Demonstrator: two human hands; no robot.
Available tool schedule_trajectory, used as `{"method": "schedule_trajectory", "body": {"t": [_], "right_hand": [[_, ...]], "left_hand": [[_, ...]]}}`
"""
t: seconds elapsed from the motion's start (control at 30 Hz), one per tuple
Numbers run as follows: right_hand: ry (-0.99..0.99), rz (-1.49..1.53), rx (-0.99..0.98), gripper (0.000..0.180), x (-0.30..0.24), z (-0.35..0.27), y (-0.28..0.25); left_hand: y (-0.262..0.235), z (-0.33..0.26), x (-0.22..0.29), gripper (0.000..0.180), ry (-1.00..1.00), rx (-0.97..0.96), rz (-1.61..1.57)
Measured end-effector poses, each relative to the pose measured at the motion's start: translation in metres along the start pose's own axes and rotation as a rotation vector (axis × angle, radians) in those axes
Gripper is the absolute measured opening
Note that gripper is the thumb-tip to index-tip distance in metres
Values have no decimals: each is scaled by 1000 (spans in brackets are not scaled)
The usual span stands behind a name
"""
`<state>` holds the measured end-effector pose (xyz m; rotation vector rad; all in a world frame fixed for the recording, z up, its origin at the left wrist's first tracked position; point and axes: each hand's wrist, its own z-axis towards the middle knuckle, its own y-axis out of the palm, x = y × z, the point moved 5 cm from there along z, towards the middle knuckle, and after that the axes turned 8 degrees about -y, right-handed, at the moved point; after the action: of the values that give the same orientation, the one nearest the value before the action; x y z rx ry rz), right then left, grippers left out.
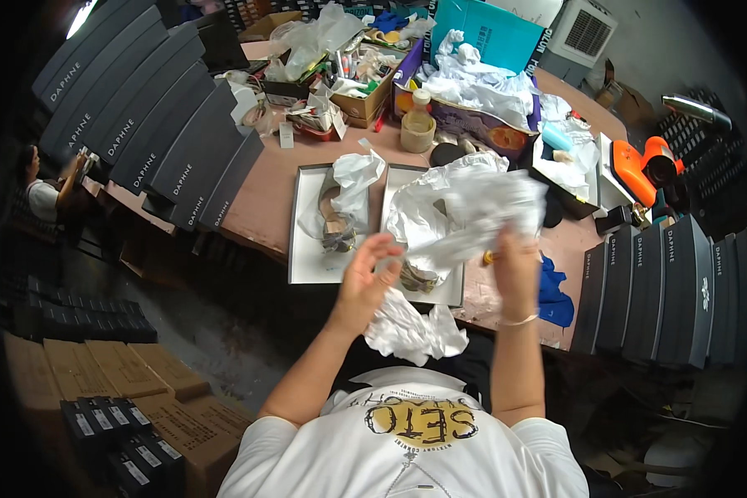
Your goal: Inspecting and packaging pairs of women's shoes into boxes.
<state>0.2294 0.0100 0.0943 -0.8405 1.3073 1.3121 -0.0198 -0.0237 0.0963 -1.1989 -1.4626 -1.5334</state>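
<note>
My right hand (516,264) grips a crumpled sheet of white tissue paper (494,207), smeared by motion, above an open shoe box. My left hand (367,284) is over the box's near edge, fingers apart and curved, close to the sheet's left end; I see nothing held in it. In the left tray (303,267) of the box lies a strappy sandal (335,217) with white paper tucked around it. Another sandal (419,278) shows partly under white paper in the right tray (446,292). More crumpled tissue paper (415,329) hangs below the table's front edge, in front of me.
Dark shoe boxes stand in rows at left (168,124) and right (671,290). Behind are a jar (418,129), a purple carton (506,137) stuffed with paper, and an orange tool (635,173). A blue cloth (555,292) lies at right. A person (46,195) sits far left.
</note>
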Motion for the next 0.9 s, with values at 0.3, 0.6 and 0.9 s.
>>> {"method": "schedule_trajectory", "body": {"t": [0.3, 0.6, 0.9], "right_hand": [[-114, -115, -607, 34, -53, -66, 61], [-548, -764, -895, 29, -28, -63, 93], [-452, -578, -447, 14, -25, -48, 41]], "left_hand": [[6, 14, 7, 26, 2, 130, -413], [3, -13, -7, 63, 199, 101, 512], [-59, 4, -22, 20, -21, 313, -588]]}}
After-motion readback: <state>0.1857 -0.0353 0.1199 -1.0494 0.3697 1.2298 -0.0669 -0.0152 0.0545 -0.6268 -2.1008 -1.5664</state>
